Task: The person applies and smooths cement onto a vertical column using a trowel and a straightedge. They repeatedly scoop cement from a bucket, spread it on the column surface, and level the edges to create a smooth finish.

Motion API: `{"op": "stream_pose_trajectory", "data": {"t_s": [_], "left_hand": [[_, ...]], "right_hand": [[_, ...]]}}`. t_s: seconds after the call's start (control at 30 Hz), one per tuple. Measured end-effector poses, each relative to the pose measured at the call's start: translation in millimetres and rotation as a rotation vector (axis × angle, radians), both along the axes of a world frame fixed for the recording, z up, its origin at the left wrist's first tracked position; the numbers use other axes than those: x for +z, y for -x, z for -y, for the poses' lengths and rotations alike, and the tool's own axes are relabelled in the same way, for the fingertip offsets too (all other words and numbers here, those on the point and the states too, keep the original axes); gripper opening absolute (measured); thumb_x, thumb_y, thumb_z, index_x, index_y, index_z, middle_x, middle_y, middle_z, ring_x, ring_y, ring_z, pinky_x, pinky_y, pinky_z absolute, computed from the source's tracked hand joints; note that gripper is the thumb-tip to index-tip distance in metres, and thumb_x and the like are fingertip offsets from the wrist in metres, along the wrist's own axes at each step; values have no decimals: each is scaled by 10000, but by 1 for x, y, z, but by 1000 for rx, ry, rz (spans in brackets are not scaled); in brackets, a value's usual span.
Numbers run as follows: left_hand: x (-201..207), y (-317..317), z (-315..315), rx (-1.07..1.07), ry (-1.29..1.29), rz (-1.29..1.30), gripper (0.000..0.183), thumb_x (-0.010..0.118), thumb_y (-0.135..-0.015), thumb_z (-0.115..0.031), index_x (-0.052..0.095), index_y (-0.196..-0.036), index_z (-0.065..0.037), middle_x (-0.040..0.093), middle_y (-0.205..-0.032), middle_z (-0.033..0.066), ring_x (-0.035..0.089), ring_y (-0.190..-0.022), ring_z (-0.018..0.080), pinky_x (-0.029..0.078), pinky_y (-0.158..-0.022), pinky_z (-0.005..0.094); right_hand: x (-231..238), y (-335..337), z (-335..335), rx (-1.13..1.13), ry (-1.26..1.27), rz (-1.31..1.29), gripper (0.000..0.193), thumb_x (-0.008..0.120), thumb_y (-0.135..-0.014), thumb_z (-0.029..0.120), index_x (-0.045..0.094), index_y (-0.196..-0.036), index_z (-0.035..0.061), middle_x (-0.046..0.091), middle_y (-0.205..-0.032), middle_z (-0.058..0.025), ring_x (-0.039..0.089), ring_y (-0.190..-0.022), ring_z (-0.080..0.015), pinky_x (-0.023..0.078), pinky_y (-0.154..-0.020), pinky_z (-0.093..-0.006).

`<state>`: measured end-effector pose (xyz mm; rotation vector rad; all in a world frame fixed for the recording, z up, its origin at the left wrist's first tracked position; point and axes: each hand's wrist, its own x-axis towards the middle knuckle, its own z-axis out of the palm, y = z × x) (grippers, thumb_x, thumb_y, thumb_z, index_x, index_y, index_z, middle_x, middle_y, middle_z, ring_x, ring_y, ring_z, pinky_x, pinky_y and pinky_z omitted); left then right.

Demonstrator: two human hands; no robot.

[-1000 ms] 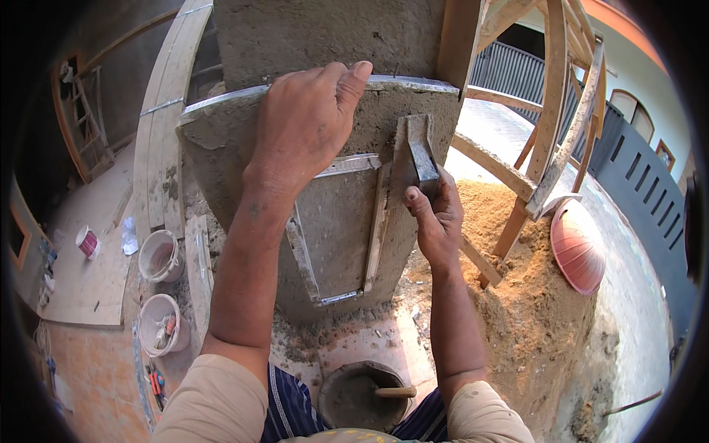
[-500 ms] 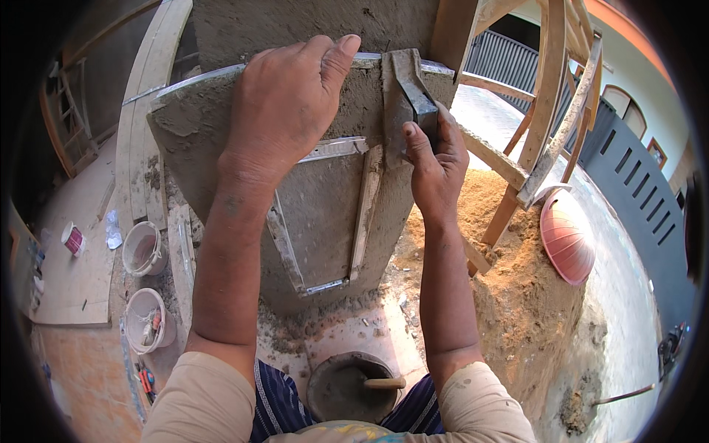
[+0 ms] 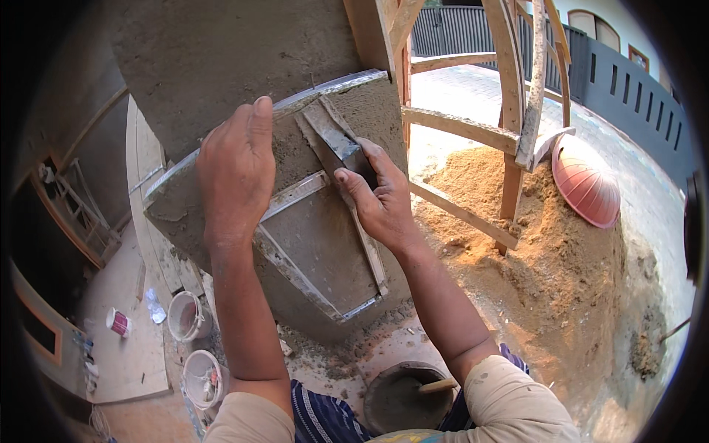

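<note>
My right hand [image 3: 380, 196] grips a mortar-smeared plastering float [image 3: 329, 136] by its dark handle. The float's face lies against the wet grey mortar of a block-like form [image 3: 369, 111], just under its upper edge. Over that edge, further left, my left hand [image 3: 238, 173] is closed on a pale edging strip [image 3: 325, 87], thumb pointing up. Its other fingers are mostly hidden. A tapering frame of thin strips [image 3: 292, 269] is set in the face below both hands.
Between my knees stands a bucket of wet mortar [image 3: 402, 402] with a wooden-handled tool. Two pails [image 3: 190, 316] are at left. Right of the form, timber framing [image 3: 461, 129] rises beside a sand heap [image 3: 546, 288] with a red bowl-shaped cover [image 3: 587, 184].
The view has swung, shifting the scene. The float has moved left along the form's upper edge, closer to my left hand, and is more tilted. My left hand stays at the strip.
</note>
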<state>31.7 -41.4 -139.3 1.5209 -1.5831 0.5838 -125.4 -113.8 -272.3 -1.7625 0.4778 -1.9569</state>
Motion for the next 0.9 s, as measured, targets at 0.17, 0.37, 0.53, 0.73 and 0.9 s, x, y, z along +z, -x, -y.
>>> {"op": "stream_pose_trajectory", "data": {"t_s": [0.17, 0.37, 0.53, 0.73, 0.9], "left_hand": [[-1, 4, 1, 6, 109, 77, 603, 352, -1133, -499, 592, -881, -7, 605, -784, 195, 602, -795, 408, 459, -772, 521], [-3, 2, 5, -6, 125, 104, 601, 357, -1133, -498, 590, -881, -5, 599, -779, 202, 600, -785, 412, 450, -755, 528], [-4, 4, 6, -7, 141, 87, 603, 362, -1134, -493, 592, -892, 8, 596, -786, 217, 591, -779, 421, 444, -751, 537], [-4, 6, 7, 16, 138, 90, 611, 357, -1135, -495, 603, -892, 8, 599, -786, 214, 589, -779, 412, 449, -757, 524], [-3, 8, 5, 20, 106, 76, 630, 343, -1135, -507, 601, -878, 8, 595, -776, 208, 588, -781, 406, 446, -761, 515]], "right_hand": [[-1, 24, 27, -12, -165, 233, 461, 718, -986, 168, 595, -1358, -75, 707, -1201, -177, 653, -1125, -226, 500, -985, -346], [-16, 52, 47, 29, -283, 440, 390, 703, -1008, 146, 614, -1339, -40, 691, -1015, -67, 612, -856, -88, 496, -739, -245], [-28, 57, 43, 88, -356, 574, 365, 713, -1013, 183, 611, -1303, -14, 616, -878, 5, 526, -682, -48, 437, -580, -219], [-5, 38, 33, 94, -334, 518, 378, 703, -1016, 181, 593, -1305, -36, 624, -886, -11, 534, -684, -54, 450, -584, -225], [-27, 71, 48, -18, -530, 712, 272, 675, -1021, 109, 579, -1235, -29, 585, -823, 9, 485, -607, -45, 381, -523, -213]]}}
